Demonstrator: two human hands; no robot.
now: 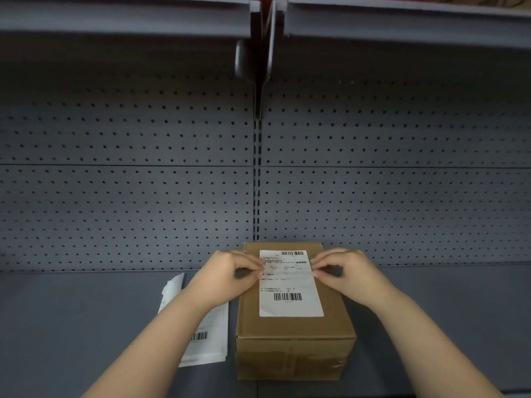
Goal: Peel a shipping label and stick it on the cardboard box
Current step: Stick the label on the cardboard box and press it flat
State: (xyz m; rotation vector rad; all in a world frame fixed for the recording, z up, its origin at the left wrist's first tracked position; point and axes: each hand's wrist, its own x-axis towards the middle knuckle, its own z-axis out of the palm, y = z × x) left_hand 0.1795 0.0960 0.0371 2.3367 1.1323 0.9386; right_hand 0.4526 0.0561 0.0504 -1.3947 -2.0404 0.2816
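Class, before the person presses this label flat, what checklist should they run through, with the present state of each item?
1. Shipping label lies on top of the cardboard box: ok.
2. Label edges run roughly parallel to the box edges: ok.
3. Left hand and right hand hold opposite label edges with their fingers: ok.
4. Far end of the label stuck down: cannot tell.
5. Spare label sheets lie clear of the box, to its left: ok.

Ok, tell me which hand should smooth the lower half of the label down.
Probably either: left hand and right hand pinch opposite edges of the white shipping label on the brown cardboard box, equally near.
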